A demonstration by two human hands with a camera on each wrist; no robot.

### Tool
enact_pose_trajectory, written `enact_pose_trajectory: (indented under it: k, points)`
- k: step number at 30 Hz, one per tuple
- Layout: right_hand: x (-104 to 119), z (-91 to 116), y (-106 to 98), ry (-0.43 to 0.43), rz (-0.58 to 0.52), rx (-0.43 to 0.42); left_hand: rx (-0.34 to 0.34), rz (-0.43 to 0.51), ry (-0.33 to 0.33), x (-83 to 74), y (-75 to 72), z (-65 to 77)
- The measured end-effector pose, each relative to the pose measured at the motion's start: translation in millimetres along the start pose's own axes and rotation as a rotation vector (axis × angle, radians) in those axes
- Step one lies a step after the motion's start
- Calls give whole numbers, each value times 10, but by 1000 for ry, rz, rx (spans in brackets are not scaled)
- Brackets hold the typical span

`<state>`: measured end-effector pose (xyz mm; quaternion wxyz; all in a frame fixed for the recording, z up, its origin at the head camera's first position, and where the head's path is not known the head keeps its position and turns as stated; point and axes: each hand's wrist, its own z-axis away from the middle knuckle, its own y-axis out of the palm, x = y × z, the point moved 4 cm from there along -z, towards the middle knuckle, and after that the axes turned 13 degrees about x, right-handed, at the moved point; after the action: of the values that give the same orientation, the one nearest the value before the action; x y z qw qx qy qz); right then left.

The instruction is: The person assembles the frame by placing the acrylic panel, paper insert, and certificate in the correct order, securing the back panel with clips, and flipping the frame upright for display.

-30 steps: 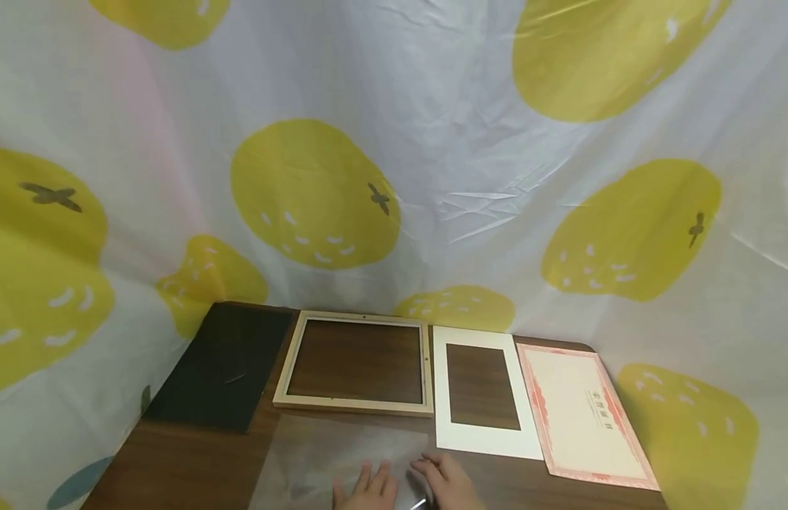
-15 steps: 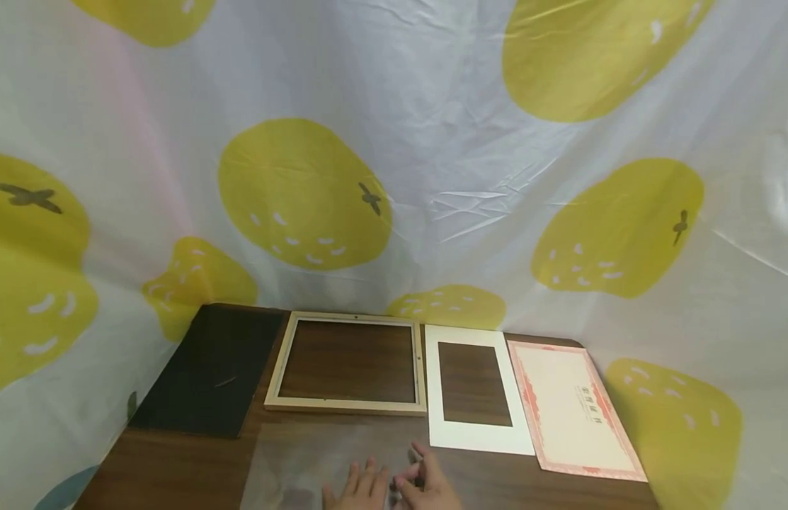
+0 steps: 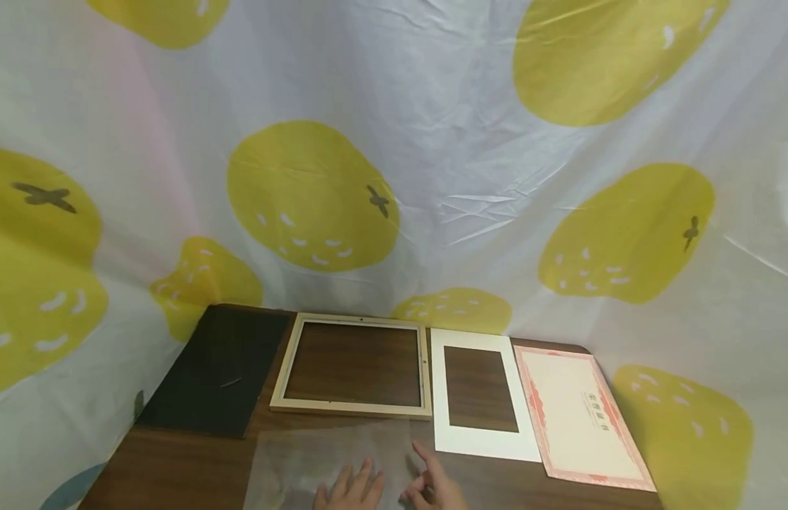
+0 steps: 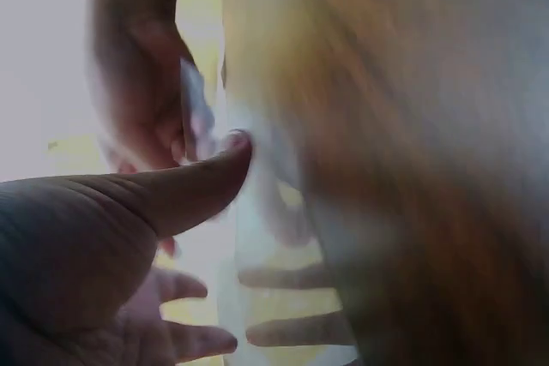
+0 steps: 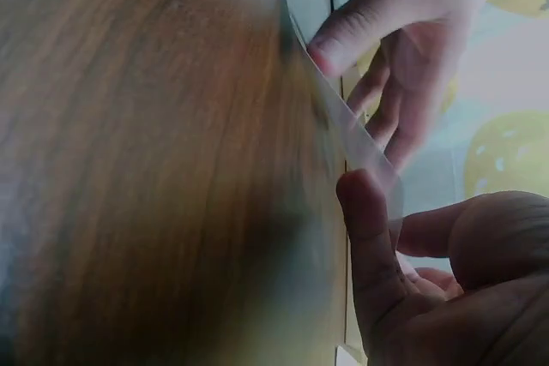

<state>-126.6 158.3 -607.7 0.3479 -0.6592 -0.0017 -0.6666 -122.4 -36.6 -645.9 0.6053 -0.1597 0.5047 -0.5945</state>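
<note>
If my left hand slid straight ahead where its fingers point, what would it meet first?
Past the clear plastic sheet, your left hand would probably meet the near rail of the wooden picture frame, though the hand's height is unclear.

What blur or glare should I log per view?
Head: pale sheen on the white curtain with yellow fruit print; transparent sheet faint. Left wrist: overexposed at upper left, brown wooden table smeared. Right wrist: blurred dark patch low on the table.
</note>
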Motion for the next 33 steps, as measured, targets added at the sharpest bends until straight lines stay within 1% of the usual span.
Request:
enact_pose_trajectory:
  k: [1,3,6,7,8,10,12,13,14,16,18,19,21,25,28,31,33]
  points:
    - [0,8,-8,-17,20,-11,6,-10,3,47,-21,3]
    - [10,24,-37,-36,24,-28,44,-4,-1,160,-86,1]
    - [62,71,-121,-39,-41,-34,84,12,12,326,-242,31]
    - [81,86,-158,-30,-80,-34,56,20,38,374,-315,54]
    - [99,105,-199,-17,-125,-31,22,49,54,423,-405,89]
    - [125,145,-291,9,-198,-39,-105,98,68,524,-634,176]
    - [138,192,-393,33,-237,-59,-259,164,52,651,-874,245]
    - [137,214,-444,46,-248,-72,-340,195,37,728,-988,265]
    - [136,236,-493,54,-255,-89,-404,226,10,808,-1094,279]
    - [129,276,-587,63,-258,-134,-498,254,-31,973,-1255,259]
    - [125,310,-669,63,-253,-188,-546,263,-53,1127,-1362,206]
    - [122,329,-710,57,-254,-218,-555,261,-59,1191,-1393,157]
    - [114,368,-783,47,-252,-275,-551,255,-70,1291,-1429,59]
    - [112,437,-919,26,-243,-364,-525,219,-98,1407,-1439,-116]
    - [111,470,-1012,51,-248,-388,-513,201,-120,1442,-1447,-188]
    - [108,490,-1088,119,-260,-390,-492,199,-133,1460,-1469,-221]
    - [109,502,-1139,148,-263,-399,-469,206,-139,1463,-1483,-231]
